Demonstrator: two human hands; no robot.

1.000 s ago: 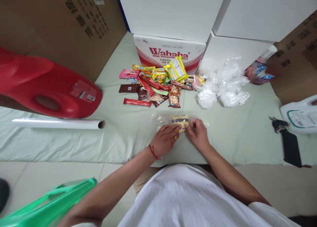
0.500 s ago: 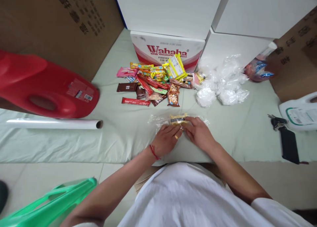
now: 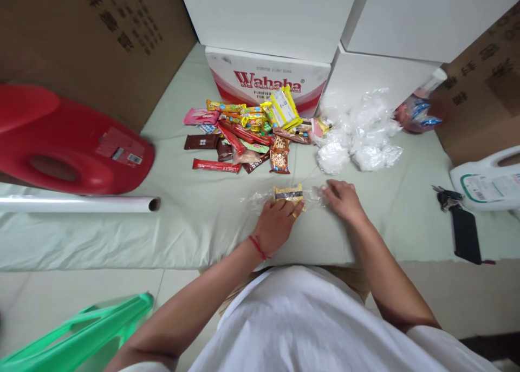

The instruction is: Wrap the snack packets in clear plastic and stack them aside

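Note:
A small yellow snack packet with a dark band lies near the front of the cloth, with clear plastic film spread out on both sides of it. My left hand presses its fingers over the packet's near edge, covering part of it. To the right, my right hand is closed at the film's right end, thumb and fingertips together on the plastic. Beyond them sits a pile of wrapped snacks, including a red stick packet and a brown cookie packet.
White crumpled plastic bags lie right of the snacks, before a Wahaha carton. At left are a red jug and a film roll. Keys, a black case and a white jug stand right; a green stool is below.
My right hand has moved right, off the packet to the film's right end, drawing the plastic out. My left hand stays on the packet. The whole view has shifted slightly.

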